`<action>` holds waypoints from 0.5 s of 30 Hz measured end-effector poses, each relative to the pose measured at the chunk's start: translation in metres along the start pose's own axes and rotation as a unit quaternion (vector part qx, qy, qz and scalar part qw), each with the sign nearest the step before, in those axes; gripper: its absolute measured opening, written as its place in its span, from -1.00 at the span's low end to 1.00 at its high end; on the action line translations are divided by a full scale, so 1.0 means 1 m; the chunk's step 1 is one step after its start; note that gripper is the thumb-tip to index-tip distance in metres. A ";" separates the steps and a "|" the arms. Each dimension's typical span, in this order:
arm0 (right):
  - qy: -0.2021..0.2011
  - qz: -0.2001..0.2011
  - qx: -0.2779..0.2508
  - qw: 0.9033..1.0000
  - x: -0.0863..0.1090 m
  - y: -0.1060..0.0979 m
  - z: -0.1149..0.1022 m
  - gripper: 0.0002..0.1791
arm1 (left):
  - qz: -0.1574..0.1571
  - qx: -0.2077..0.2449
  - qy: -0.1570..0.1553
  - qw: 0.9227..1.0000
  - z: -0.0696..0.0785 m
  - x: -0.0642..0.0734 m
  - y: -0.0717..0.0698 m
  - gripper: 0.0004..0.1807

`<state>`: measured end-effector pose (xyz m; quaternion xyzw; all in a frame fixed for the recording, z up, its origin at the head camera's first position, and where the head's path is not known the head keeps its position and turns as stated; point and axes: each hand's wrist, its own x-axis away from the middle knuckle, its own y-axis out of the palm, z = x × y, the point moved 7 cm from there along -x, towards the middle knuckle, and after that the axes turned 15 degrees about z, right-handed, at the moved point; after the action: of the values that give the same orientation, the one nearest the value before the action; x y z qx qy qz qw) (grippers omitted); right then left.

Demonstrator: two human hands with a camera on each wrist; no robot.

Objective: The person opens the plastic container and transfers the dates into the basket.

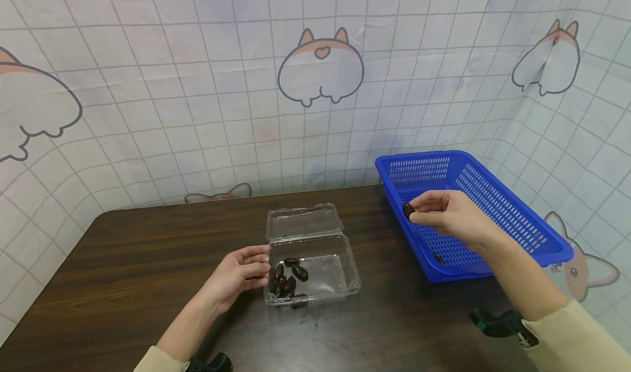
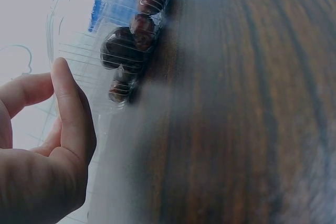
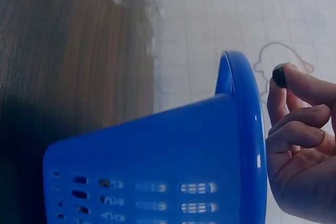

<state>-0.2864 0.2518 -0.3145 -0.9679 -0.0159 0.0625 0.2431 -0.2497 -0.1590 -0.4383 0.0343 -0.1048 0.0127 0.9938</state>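
My right hand (image 1: 451,216) pinches a dark brown date (image 1: 408,211) between thumb and fingertips, above the near-left side of a blue plastic basket (image 1: 512,221). In the right wrist view the date (image 3: 279,76) shows just beyond the basket's rim (image 3: 247,129). My left hand (image 1: 241,276) rests its fingertips against the left side of a clear plastic clamshell box (image 1: 325,284), whose lid (image 1: 303,221) lies open behind it. Several dates (image 1: 290,284) lie bunched in the box's left part; the left wrist view shows some dates (image 2: 123,48) through the wall.
Inside the basket, by its near-left wall, lies another dark piece (image 1: 437,258), partly seen. The dark wooden table (image 1: 148,262) ends at a white gridded cloth backdrop (image 1: 222,114). Black wrist devices (image 1: 498,324) sit at both cuffs.
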 end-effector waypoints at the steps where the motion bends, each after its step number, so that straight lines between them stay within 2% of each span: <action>1: 0.001 0.000 0.002 1.000 0.000 -0.001 0.001 -0.54 | 0.001 0.000 0.000 1.000 0.000 0.000 0.000 -0.42; 15: 0.038 0.013 -0.013 0.999 -0.001 -0.014 0.017 -0.50 | 0.011 -0.004 -0.002 1.000 0.000 0.000 0.000 -0.45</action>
<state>-0.2895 0.2719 -0.3222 -0.9728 0.0052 0.0289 0.2297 -0.2501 -0.1591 -0.4385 0.0293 -0.1073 0.0236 0.9935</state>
